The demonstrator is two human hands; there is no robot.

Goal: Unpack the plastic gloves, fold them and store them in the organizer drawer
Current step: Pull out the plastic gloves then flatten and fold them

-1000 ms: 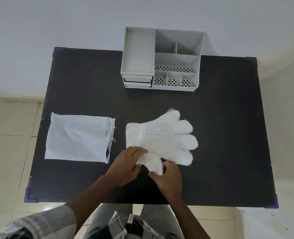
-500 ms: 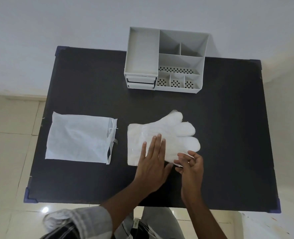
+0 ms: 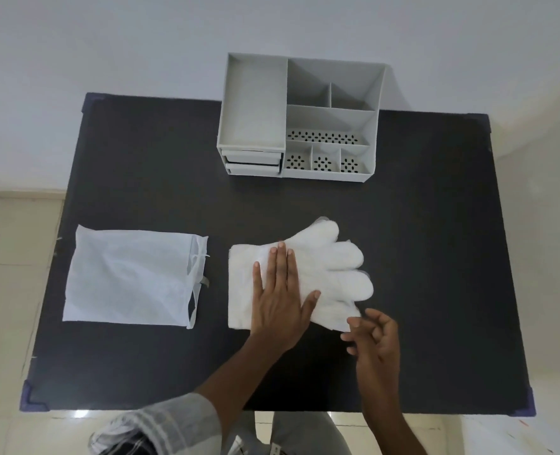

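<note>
A stack of white plastic gloves (image 3: 334, 267) lies flat on the black table (image 3: 419, 241), fingers pointing right. My left hand (image 3: 280, 297) presses flat on the cuff half of the stack, fingers spread. Just right of the stack's lower corner, my right hand (image 3: 375, 336) hovers with loosely curled fingers, its fingertips touching the edge of the thumb part; whether it pinches it is unclear. The grey organizer (image 3: 301, 119) stands at the table's far edge, its two small drawers (image 3: 252, 162) closed at its front left.
An empty white packaging bag (image 3: 130, 274) lies flat to the left of the gloves, its open mouth facing them. Blue corner guards mark the table's corners. A white wall rises behind the organizer; tiled floor shows around the table.
My left hand went from the gloves' lower edge to lying flat on the stack. My right hand slid right along the lower edge to the thumb part, and its fingers loosened.
</note>
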